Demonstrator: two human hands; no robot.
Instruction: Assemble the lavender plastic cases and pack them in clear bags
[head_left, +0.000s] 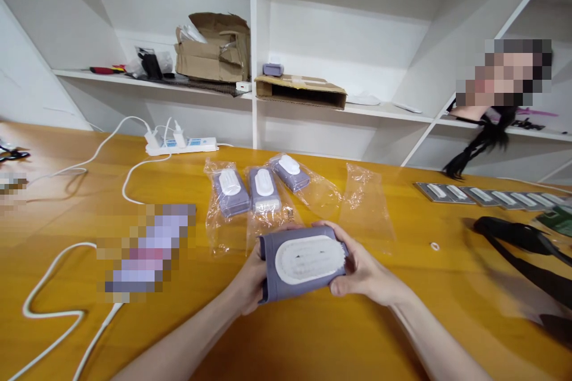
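A purple-grey box-shaped item (pixel 277 294) with a white oval pad on its face is held up over the orange table. My left hand (pixel 252 280) grips its left end, with the fingers partly hidden behind it. Around the right end are the thumb and fingers of my right hand (pixel 357 268). Behind it lie three similar items in clear plastic bags: one on the left (pixel 232 199), one in the middle (pixel 264 190) and one farther back (pixel 292 174). To their right is a flat clear bag (pixel 364 205) with nothing visible inside.
A blurred phone-like device (pixel 149 250) with a white cable lies left. Behind stand a power strip (pixel 196 146) and shelves with cardboard boxes (pixel 301 90). Rightward are several grey plates (pixel 482 196), a small ring (pixel 435 246), a black strap (pixel 513 238) and a person (pixel 504 77).
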